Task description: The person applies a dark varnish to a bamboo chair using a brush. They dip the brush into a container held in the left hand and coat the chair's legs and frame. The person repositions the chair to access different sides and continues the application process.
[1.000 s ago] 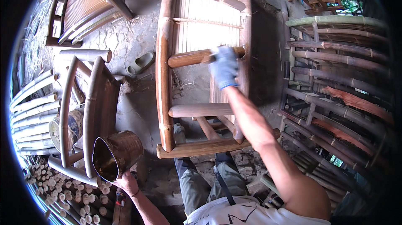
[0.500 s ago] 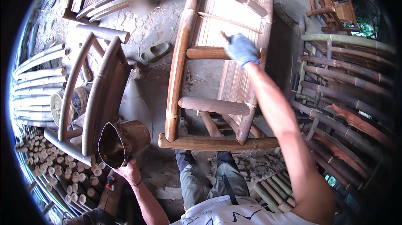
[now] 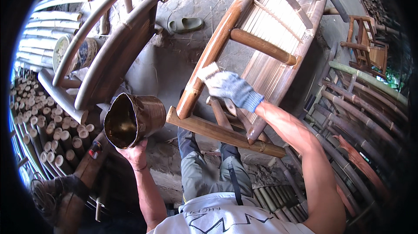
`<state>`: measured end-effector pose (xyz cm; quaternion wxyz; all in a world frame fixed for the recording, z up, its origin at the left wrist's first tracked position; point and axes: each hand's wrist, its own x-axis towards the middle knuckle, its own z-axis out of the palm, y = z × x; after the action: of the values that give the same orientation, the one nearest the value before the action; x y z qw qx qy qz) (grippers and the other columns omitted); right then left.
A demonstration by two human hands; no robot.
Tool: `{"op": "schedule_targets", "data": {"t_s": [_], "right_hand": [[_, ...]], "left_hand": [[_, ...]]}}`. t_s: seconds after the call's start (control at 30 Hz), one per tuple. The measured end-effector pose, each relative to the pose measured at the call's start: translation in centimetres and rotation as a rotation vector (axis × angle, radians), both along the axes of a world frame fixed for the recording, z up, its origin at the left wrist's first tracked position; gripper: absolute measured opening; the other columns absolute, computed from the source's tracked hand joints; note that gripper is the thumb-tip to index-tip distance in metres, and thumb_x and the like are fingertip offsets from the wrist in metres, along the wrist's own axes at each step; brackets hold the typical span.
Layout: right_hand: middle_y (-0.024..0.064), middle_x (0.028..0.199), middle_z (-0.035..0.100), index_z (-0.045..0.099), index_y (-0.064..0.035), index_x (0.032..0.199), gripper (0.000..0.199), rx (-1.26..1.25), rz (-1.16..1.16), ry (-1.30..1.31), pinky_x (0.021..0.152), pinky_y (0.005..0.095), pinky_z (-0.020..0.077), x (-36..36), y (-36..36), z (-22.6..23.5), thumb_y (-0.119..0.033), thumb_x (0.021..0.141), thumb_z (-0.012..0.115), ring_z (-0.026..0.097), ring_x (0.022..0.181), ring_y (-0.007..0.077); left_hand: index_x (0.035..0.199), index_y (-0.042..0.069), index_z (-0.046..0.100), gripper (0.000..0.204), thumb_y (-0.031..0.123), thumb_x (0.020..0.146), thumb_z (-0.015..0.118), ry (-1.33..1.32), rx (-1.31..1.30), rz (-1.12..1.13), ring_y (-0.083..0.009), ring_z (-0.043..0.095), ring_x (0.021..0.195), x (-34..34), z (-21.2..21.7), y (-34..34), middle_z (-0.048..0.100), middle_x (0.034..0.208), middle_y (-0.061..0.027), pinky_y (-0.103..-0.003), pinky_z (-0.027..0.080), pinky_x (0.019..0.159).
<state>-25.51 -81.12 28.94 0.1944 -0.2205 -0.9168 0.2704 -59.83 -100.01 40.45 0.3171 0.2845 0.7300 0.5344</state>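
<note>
The brown bamboo chair frame [image 3: 261, 55] lies tipped in the middle, its long axis running from near left up to far right. The dented brown metal can [image 3: 133, 118], mouth turned left and its inside dark, sits gripped from below by the bare left hand [image 3: 137, 153]. The gloved right hand [image 3: 230, 89] closes its fingers on a pale brush [image 3: 208, 72] against the chair's left rail, nearer than half a second ago.

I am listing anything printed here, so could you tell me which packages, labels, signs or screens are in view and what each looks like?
Patterned round container: upper left behind the curved bamboo frame, drum-shaped, blue, white and tan.
White shirt: bottom edge, dark printed lettering and zigzag lines.
No signs, screens or packages show.
</note>
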Motion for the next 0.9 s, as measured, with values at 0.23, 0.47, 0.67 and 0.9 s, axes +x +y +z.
{"op": "schedule_targets", "data": {"t_s": [0.23,0.47,0.67,0.9], "right_hand": [[0.0013,0.11,0.063,0.07,-0.0197,0.091,0.015,-0.106,0.313,-0.397,0.097,0.0395,0.0451,12.0,-5.0,3.7,-0.02,0.08,0.059,0.056,0.112,0.0239],[0.0096,0.086,0.064,0.066,-0.0136,0.084,0.009,-0.12,0.311,-0.851,0.072,0.0435,0.0531,13.6,-8.3,7.4,-0.021,0.081,0.062,0.067,0.082,0.0285],[0.0095,0.086,0.064,0.063,-0.0142,0.091,0.012,-0.037,0.01,-0.534,0.062,0.0418,0.0543,-2.6,-4.1,4.0,-0.022,0.083,0.065,0.067,0.074,0.0282],[0.0094,0.081,0.067,0.063,-0.0011,0.087,0.023,-1.142,-1.336,0.393,0.066,0.0345,0.0564,-2.8,0.4,0.9,-0.023,0.085,0.067,0.066,0.075,0.0201]], "left_hand": [[0.134,-0.002,0.046,0.094,0.027,0.057,0.091,-0.019,0.048,0.07,-0.0207,0.056,0.111,1.8,0.9,-2.2,0.057,0.124,-0.0076,-0.036,0.045,0.099],[0.135,-0.003,0.047,0.098,0.031,0.055,0.093,-0.041,0.066,0.137,-0.0203,0.056,0.11,2.4,0.7,-5.9,0.057,0.124,-0.0081,-0.036,0.045,0.098],[0.137,-0.001,0.043,0.088,0.018,0.063,0.086,-0.043,0.097,0.1,-0.0208,0.056,0.113,2.1,1.2,-9.9,0.056,0.126,-0.0071,-0.036,0.045,0.098],[0.133,-0.002,0.048,0.092,0.025,0.057,0.091,-0.079,0.082,0.143,-0.0192,0.057,0.107,2.2,2.1,-7.6,0.058,0.121,-0.0068,-0.034,0.047,0.095]]}}
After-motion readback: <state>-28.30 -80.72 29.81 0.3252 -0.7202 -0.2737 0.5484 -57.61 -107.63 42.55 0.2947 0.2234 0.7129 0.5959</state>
